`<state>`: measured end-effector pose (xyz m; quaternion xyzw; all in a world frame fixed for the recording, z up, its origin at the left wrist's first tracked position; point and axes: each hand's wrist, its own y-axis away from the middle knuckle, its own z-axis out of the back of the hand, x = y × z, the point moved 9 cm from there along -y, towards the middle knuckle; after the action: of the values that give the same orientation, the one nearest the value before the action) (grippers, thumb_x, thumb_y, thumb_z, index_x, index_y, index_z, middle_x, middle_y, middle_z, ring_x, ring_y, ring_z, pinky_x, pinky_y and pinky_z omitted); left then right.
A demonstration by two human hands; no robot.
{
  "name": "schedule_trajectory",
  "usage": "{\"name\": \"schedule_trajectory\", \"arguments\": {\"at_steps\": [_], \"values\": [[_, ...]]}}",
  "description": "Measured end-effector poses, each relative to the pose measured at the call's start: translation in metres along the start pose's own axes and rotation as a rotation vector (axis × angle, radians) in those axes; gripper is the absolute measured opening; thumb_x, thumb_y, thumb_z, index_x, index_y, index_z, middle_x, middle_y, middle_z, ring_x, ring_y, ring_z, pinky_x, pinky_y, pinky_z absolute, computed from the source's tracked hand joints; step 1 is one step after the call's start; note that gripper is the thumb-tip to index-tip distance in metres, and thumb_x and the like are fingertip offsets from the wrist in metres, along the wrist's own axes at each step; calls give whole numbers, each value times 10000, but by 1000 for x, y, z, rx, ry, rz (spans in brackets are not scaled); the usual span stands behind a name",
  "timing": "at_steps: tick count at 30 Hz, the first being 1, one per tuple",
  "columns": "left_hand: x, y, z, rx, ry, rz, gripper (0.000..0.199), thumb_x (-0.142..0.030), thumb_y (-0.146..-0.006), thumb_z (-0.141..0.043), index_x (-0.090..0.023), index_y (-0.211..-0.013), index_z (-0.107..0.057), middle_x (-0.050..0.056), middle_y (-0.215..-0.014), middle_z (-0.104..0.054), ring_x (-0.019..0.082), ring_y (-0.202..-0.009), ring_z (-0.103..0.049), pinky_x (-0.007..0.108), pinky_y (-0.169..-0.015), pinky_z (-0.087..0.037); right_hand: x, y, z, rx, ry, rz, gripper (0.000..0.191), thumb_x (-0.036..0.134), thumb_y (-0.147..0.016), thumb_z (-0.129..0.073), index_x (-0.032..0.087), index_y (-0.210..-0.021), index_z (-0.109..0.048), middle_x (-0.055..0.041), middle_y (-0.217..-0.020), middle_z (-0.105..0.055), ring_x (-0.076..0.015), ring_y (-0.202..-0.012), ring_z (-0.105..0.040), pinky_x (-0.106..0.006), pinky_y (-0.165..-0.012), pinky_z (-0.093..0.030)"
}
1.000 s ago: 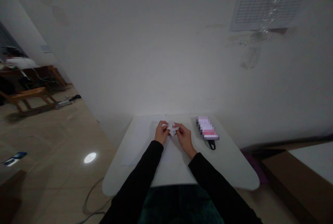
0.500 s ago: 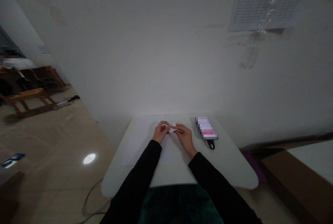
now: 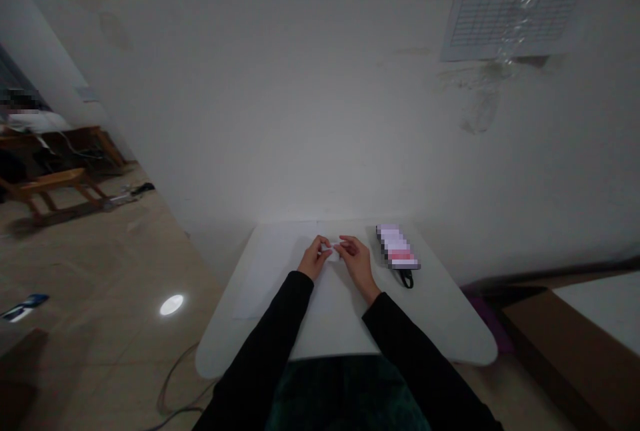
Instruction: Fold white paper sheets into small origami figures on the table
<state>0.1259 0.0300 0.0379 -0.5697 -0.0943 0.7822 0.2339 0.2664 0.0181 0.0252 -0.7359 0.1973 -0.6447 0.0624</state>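
Observation:
Between my two hands is a small piece of folded white paper, mostly covered by the fingers. My left hand pinches its left side with thumb and fingers. On the other side, my right hand grips it in a pinch, the upper fingers curled above. Both hands are just over the white table. A large flat white sheet lies on the table to the left, partly behind my left forearm. The paper's exact folds are too small to make out.
A phone with a black strap rests on the table's right side. The wall rises directly behind the table. A brown box stands at right, cables run along the floor at left, and a person is at the far left.
The white paper shows less between the fingers now. My left hand has shifted slightly right, and the right hand's upper fingers have lifted off the paper. The phone has stayed in place.

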Motion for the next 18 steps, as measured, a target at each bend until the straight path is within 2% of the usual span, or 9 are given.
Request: {"name": "schedule_trajectory", "arguments": {"at_steps": [4,6,8,13,15,18], "values": [[-3,0,-3,7,-29,-12,265,-306,-786,-575,-205,-1025,-518,-48,-712,-501,95,-603,-452,210,-588,-379,-9,-6,1,39,26,-38,313,430,-635,-726,158,-789,-707,-56,-728,-692,-170,-629,-603,-305,-610,-486],[1,0,-2,-23,24,40,410,-318,-743,-635,-213,-1111,-490,-55,-708,-527,86,-587,-487,200,-565,-386,-13,-8,7,-10,0,-64,326,441,-612,-737,153,-762,-707,-47,-680,-682,-161,-593,-586,-295,-575,-476],[7,-1,-1,-71,111,94,492,-323,-686,-699,-200,-1113,-488,-35,-743,-581,86,-607,-547,202,-579,-423,-16,-8,13,-69,-35,-95,336,445,-593,-744,148,-745,-703,-37,-640,-665,-150,-562,-568,-286,-550,-469],[17,-3,-2,-113,259,144,406,-351,-647,-742,-151,-960,-578,44,-782,-679,155,-747,-658,302,-764,-514,-19,-7,21,-146,-134,-136,330,432,-579,-758,146,-729,-689,-34,-655,-657,-150,-578,-580,-303,-579,-494],[19,-3,-1,-108,268,144,411,-363,-658,-730,-152,-987,-599,49,-805,-693,167,-765,-663,318,-776,-520,-20,-7,19,-129,-163,-150,343,438,-590,-754,145,-755,-688,-41,-689,-665,-157,-605,-596,-315,-594,-509],[22,-2,2,-122,249,140,414,-349,-680,-703,-159,-1037,-617,30,-791,-691,155,-732,-652,299,-736,-521,-23,-6,10,-33,-144,-193,378,477,-611,-733,149,-795,-694,-49,-733,-675,-162,-623,-608,-315,-577,-519]]}}
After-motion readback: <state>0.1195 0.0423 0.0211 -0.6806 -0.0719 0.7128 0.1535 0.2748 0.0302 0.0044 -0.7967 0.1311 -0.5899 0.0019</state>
